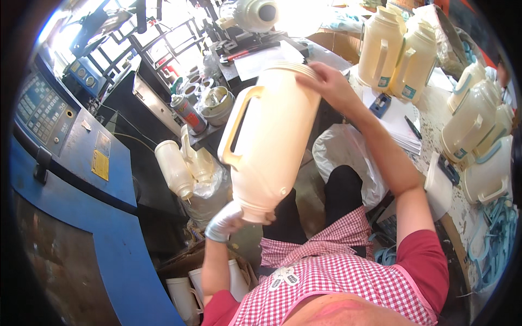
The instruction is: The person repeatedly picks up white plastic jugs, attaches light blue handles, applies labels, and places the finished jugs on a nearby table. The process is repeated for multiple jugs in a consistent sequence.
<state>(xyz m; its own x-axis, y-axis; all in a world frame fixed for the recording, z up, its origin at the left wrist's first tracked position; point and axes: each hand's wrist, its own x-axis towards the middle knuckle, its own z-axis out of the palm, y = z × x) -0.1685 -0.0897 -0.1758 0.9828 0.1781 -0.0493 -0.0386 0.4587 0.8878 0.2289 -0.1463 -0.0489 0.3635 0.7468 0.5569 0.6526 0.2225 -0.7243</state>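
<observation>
A large cream plastic jug shell (pixel 283 136) with a side handle is tilted in front of me, its wide threaded end up and its narrower neck down. My left hand (pixel 227 221), with a whitish covering over part of it, closes around the neck; some of its fingers are hidden behind. At the wide rim, my right hand (pixel 329 86) grips the upper right edge, thumb on the outer wall. The jug's handle faces left, and no fingers are on it.
A blue machine with a keypad panel (pixel 46 106) stands at left. Similar jugs (pixel 378 51) crowd the right-hand worktable (pixel 435 122), beside papers and light blue strips (pixel 492 244). A spray can (pixel 189 114) stands behind. More shells (pixel 174 168) lie left of my knees, others (pixel 182 296) in a box below.
</observation>
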